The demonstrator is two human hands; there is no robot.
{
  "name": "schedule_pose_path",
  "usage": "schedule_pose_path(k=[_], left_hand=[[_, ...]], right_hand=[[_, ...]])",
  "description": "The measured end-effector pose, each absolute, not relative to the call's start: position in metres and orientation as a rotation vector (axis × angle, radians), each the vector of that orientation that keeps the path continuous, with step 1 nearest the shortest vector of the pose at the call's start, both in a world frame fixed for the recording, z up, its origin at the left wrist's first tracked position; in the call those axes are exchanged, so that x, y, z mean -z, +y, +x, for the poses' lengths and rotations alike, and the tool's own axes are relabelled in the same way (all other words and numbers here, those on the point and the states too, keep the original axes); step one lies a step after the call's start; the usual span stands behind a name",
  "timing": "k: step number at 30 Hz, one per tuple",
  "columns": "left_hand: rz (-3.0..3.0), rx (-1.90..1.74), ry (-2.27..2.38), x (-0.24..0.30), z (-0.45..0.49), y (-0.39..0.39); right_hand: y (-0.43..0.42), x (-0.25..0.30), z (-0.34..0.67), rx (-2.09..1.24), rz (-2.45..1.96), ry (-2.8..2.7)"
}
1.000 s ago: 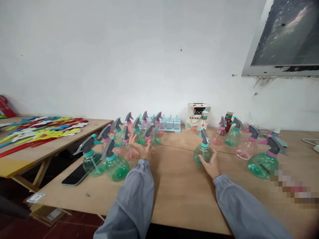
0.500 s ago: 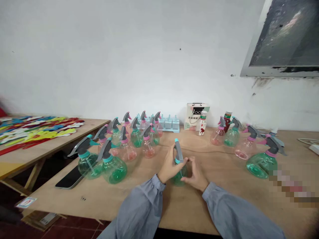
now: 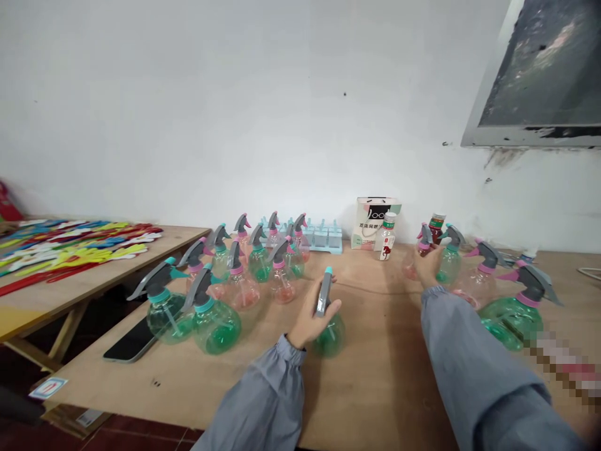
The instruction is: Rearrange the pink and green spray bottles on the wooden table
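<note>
A loose, grey-blue cloth sleeve [image 3: 263, 401] with a gathered cuff [image 3: 292, 351] is being worn behind the bare left hand [image 3: 310, 318]; a matching wrinkled sleeve [image 3: 474, 363] is being worn behind the bare right hand [image 3: 428, 268].

A broad lane of bare tabletop [image 3: 373, 351] runs between the green spray bottle [image 3: 331, 335] in the left grip [image 3: 312, 313] and the right sleeve [image 3: 469, 363]; at its far end the white bottle [image 3: 385, 244] and paper bag [image 3: 364, 225] stand in the way; leftward, the crowded spray bottles [image 3: 243, 293] overlap in view, with only slim gaps showing, and a phone [image 3: 129, 346] lies flat beside the front ones; the near-left strip before them is open; on the right, the right grip [image 3: 426, 266] is among the right-hand row [image 3: 514, 319], whose jutting heads narrow any passage, the sleeve crossing before it.
</note>
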State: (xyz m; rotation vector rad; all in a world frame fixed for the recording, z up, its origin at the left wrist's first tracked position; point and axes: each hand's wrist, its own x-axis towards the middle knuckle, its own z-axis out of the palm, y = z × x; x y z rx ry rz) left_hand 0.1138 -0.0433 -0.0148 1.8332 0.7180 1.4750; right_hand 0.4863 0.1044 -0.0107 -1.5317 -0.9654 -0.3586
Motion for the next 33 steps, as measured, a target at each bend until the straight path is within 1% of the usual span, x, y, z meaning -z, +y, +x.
schedule_pose_path(k=[3,7,12,15,20,25,29,33], left_hand=[[1.875,-1.488,0.802,0.010,0.109,-0.043],[1.903,-1.543,0.791,0.003,0.098,-0.042],[1.867,-1.558,0.831,-0.009,0.092,-0.046],[1.838,-1.543,0.848,-0.015,0.092,-0.049],[1.835,-1.529,0.815,-0.016,0.091,-0.048],[1.796,-1.657,0.952,-0.016,0.085,-0.049],[1.834,-1.592,0.890,-0.017,0.078,-0.050],[1.793,-1.618,0.874,-0.017,0.077,-0.049]], right_hand=[[0.094,0.025,0.475,0.319,-1.517,-0.993],[0.050,0.051,0.441,0.276,-1.432,-1.134],[-0.011,0.069,0.392,-0.002,-1.279,-1.288],[-0.031,0.070,0.373,-0.046,-1.266,-1.317],[-0.043,0.069,0.362,-0.013,-1.264,-1.303],[-0.044,0.068,0.362,-0.141,-1.272,-1.263],[-0.045,0.067,0.363,-0.201,-1.275,-1.273],[-0.045,0.065,0.363,-0.177,-1.285,-1.277]])
